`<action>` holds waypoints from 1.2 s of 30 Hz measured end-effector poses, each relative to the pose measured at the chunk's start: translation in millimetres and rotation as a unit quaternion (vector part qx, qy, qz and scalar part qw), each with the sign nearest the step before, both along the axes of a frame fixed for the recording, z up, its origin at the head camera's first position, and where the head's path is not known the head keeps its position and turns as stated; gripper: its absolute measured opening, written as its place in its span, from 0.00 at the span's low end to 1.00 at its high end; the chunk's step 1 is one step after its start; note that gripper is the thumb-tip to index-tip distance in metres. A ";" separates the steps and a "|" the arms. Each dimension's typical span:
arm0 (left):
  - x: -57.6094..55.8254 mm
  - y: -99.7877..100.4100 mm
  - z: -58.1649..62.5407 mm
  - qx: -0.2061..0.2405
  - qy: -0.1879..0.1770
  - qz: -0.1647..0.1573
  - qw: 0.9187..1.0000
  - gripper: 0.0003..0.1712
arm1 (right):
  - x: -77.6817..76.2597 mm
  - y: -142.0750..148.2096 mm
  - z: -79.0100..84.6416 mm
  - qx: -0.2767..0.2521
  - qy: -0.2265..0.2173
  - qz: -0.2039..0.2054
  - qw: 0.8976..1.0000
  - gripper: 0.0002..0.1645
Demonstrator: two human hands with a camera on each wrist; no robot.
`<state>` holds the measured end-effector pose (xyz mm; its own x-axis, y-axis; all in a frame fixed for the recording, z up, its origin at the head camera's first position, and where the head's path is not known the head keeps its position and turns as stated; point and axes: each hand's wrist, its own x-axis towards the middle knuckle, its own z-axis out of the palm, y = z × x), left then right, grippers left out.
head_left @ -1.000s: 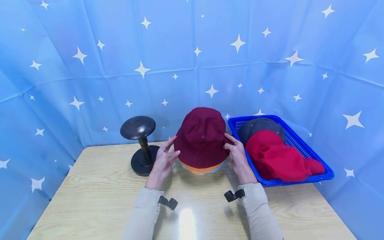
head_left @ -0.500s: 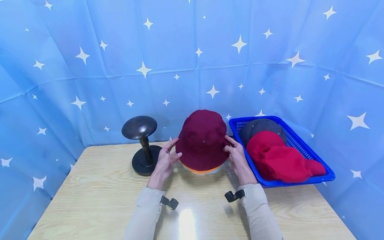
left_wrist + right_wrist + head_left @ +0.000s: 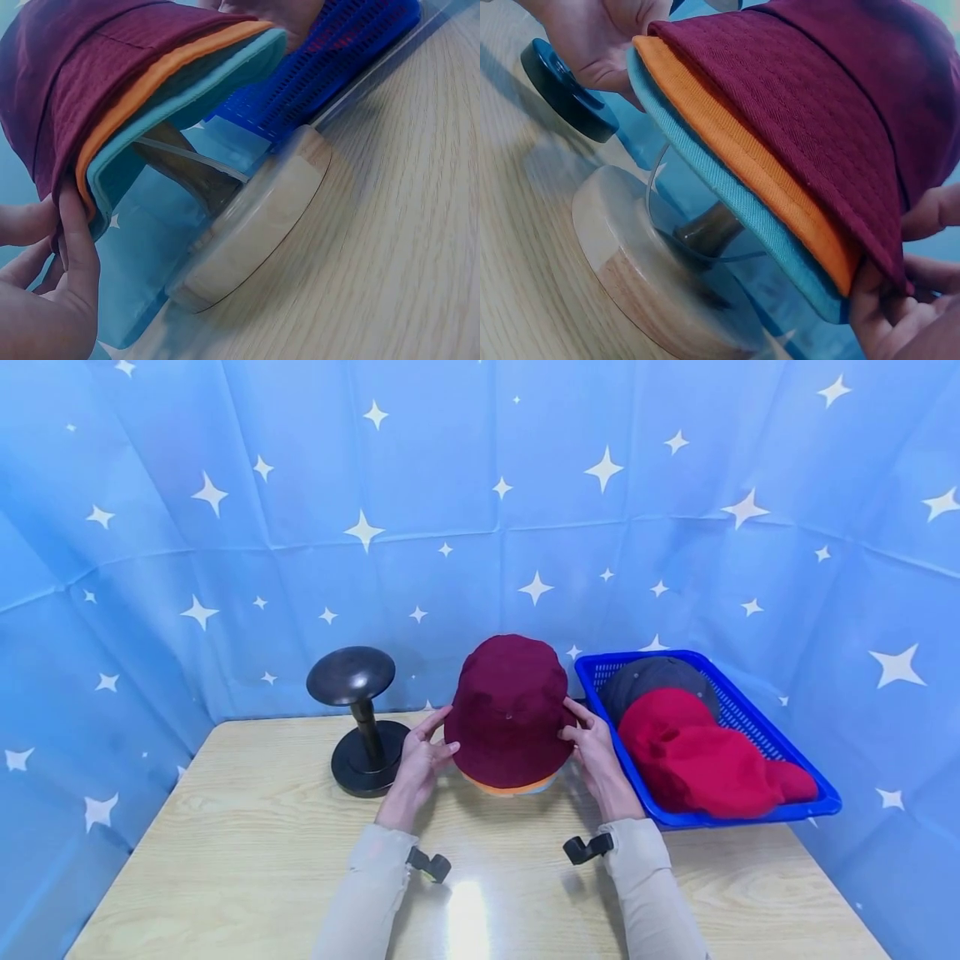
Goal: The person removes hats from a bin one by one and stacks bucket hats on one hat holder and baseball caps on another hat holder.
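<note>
A maroon bucket hat sits over an orange hat and a light-blue hat, whose brims peek out beneath it. The stack rests on a stand with a pale round wooden base and a brown post. My left hand pinches the maroon brim at its left edge, thumb on one side and fingers on the other. At the opposite edge, my right hand pinches the same brim between thumb and fingers. The upper part of the stand is hidden inside the hats.
Left of the hats stands a black hat stand with a domed top. A blue plastic basket at the right holds a red cap and a dark grey cap. A star-patterned curtain hangs behind the wooden table.
The maroon hat has come down slightly and covers more of the orange brim. Creases on its crown have smoothed out. Both hands keep their hold on the brim.
</note>
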<state>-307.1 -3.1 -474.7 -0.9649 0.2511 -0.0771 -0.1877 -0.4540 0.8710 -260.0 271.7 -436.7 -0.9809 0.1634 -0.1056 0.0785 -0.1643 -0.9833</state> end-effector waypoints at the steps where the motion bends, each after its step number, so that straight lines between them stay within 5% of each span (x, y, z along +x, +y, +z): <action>1: 0.0 0.5 -0.1 0.000 -0.002 0.002 1.000 0.41 | -0.1 -0.3 0.0 0.001 -0.001 -0.002 1.000 0.49; 9: 1.9 -0.4 2.5 -0.016 -0.004 0.012 1.000 0.41 | 0.2 -1.7 3.2 0.014 0.002 -0.006 1.000 0.48; 13: 4.5 -2.8 8.5 -0.067 0.007 0.025 0.997 0.40 | 2.5 -1.3 8.5 0.035 -0.004 -0.004 0.999 0.47; 24: 8.9 -5.5 24.2 -0.213 0.044 0.065 0.974 0.36 | 8.6 0.3 20.3 0.111 -0.010 0.001 0.994 0.44; 30: 16.2 -3.9 38.2 -0.330 0.078 0.077 0.937 0.27 | 16.4 3.2 32.6 0.192 0.005 0.009 0.981 0.39; 36: 26.3 -1.6 50.0 -0.434 0.140 0.173 0.873 0.10 | 26.0 4.5 46.5 0.274 0.018 0.050 0.960 0.35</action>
<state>-280.8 -4.7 -424.8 -0.9828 -0.0945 0.1585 0.1062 0.4128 0.9046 -234.0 276.2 -390.2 -0.9960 0.0896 0.0047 0.0303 0.3849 -0.9225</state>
